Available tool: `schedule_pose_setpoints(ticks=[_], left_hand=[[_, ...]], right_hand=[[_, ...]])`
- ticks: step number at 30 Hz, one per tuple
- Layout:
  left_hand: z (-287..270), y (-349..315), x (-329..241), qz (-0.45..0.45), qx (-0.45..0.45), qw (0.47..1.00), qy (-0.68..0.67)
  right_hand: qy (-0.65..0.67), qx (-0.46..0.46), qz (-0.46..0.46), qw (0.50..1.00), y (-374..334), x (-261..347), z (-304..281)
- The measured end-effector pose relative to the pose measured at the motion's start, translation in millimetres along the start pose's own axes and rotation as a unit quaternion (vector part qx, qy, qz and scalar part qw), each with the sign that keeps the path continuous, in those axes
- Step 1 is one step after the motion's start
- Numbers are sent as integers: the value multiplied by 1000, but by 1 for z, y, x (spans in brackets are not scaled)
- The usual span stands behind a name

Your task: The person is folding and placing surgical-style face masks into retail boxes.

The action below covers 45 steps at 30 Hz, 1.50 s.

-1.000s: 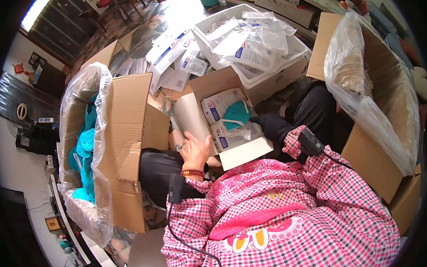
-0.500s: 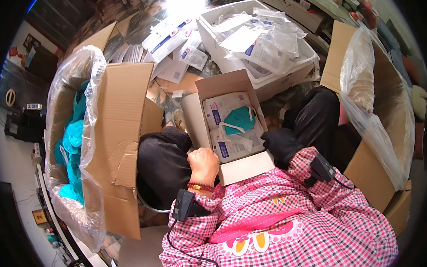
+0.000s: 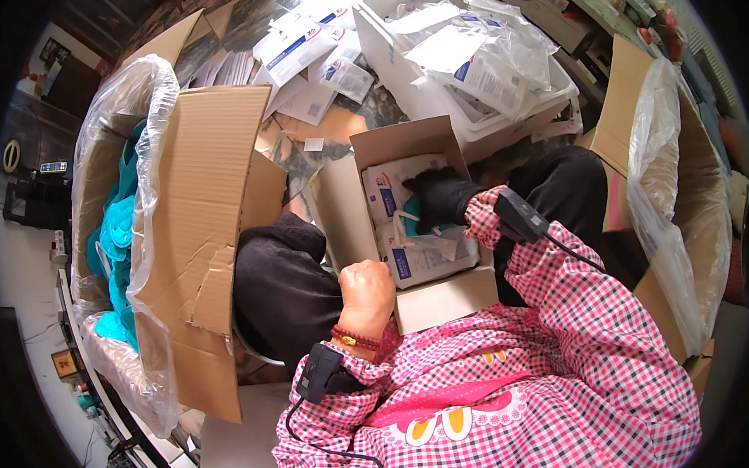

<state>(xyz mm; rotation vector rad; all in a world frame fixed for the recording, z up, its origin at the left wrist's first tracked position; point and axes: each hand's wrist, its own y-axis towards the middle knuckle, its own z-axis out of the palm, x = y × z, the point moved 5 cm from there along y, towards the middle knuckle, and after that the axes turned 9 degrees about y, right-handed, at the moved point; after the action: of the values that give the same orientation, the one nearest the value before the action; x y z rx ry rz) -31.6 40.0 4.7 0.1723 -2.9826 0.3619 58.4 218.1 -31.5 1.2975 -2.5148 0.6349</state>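
Between my knees stands a small open cardboard box (image 3: 446,309) with white printed packets (image 3: 412,262) inside. On top of the packets lies a teal face mask (image 3: 411,212) with pale straps, mostly hidden under my right hand. My right hand (image 3: 442,200), in a black glove, reaches into the box from the right, its fingers closed around the mask. My left hand (image 3: 367,293), bare and with a red bead bracelet, is curled at the box's near left edge and grips it there; its fingertips are hidden.
At left, a large plastic-lined carton (image 3: 205,228) holds teal masks (image 3: 117,229). A white bin (image 3: 396,78) of clear and printed packaging stands beyond the box. Flat white packets (image 3: 294,50) lie on the floor. Another lined carton (image 3: 622,102) is at right.
My right hand has moved from the box's right side in over the packets and onto the teal mask. My left hand stays at the near left edge. The view has shifted slightly.
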Motion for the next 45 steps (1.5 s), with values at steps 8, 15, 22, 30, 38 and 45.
schedule_pose_setpoints(ticks=[8, 15, 22, 30, 38, 45], left_hand=[[-17, 41, 26, 67, -181, 968, -161], [-10, 77, 3, 138, -97, 984, -58], [-3, 82, -4, 143, -15, 989, -12], [15, 84, -15, 167, -32, 981, 97], [26, 85, -24, 165, 95, 982, -8], [16, 83, -9, 115, 41, 981, -148]], right_hand=[[-133, 100, -37, 985, -12, 13, 13], [3, -85, -82, 993, -36, 11, 51], [-75, -97, -19, 992, -18, -6, -14], [36, -211, 20, 977, -17, 1, -82], [102, -122, -63, 985, -16, 22, -62], [99, -104, 34, 989, -19, 5, -77]])
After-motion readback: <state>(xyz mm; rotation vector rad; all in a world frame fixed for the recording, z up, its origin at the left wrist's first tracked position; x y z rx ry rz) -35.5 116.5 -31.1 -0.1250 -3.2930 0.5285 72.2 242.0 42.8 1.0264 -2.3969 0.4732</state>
